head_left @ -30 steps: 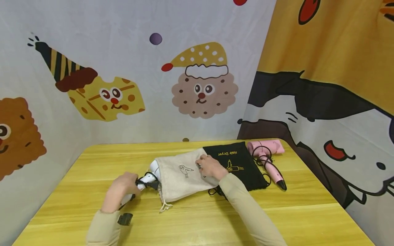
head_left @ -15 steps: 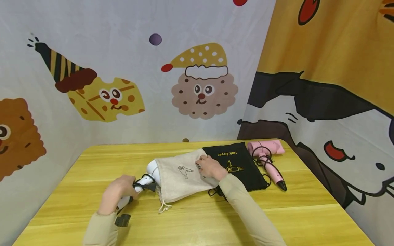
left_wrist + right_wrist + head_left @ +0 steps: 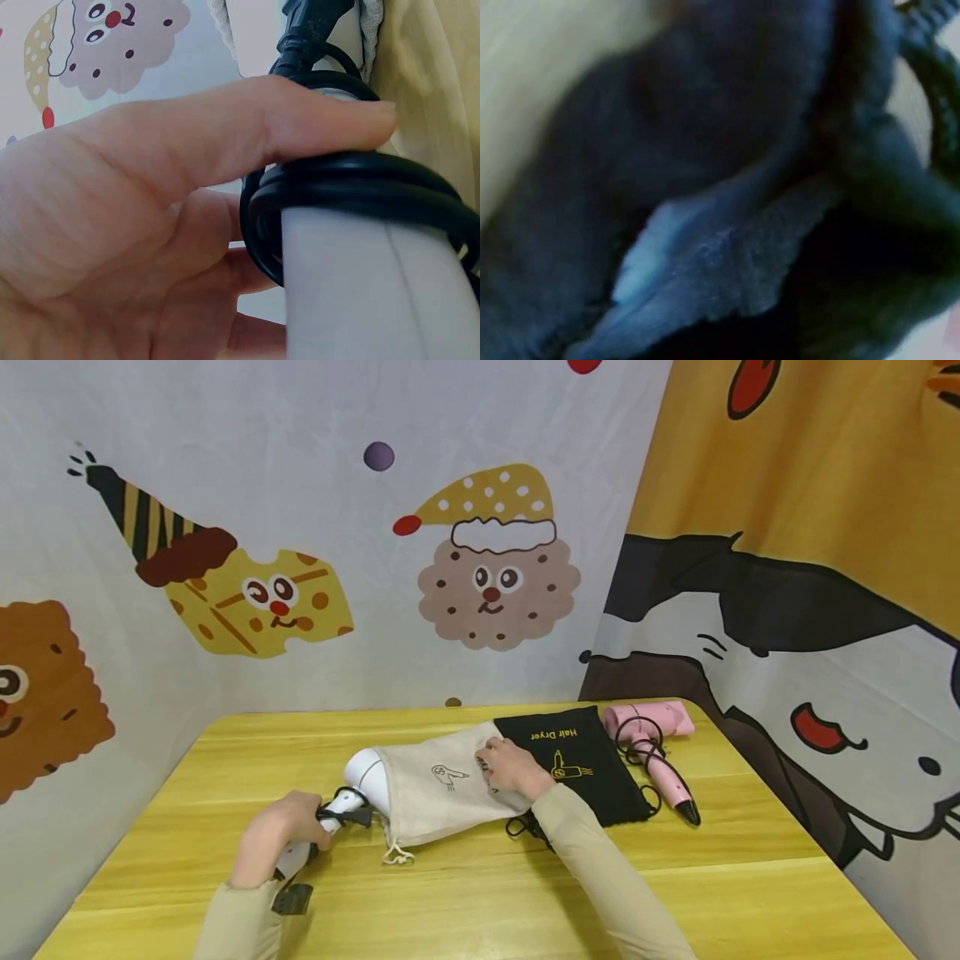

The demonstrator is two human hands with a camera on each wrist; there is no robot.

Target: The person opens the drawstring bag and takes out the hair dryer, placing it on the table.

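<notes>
My left hand (image 3: 279, 833) grips the handle of a white hair dryer (image 3: 367, 775), whose black cord (image 3: 360, 184) is wound around the handle. In the left wrist view the thumb lies across the coils. Part of the dryer's head sits inside the mouth of a beige drawstring bag (image 3: 438, 814), and the rest sticks out to the left. Near the bag's closed end, my right hand (image 3: 513, 767) holds the cloth with bent fingers. Dark, blurred fabric (image 3: 690, 120) fills most of the right wrist view.
A black bag (image 3: 588, 789) lettered "Hair Dryer" lies right of the beige one, partly beneath my right arm. Beyond it rests a pink hair dryer (image 3: 663, 772) with a looped black cord. The wooden table (image 3: 420, 918) meets printed cloth walls behind.
My left hand has moved left and slightly down with the white hair dryer, and more of its head shows outside the beige bag. My right hand has stayed in place.
</notes>
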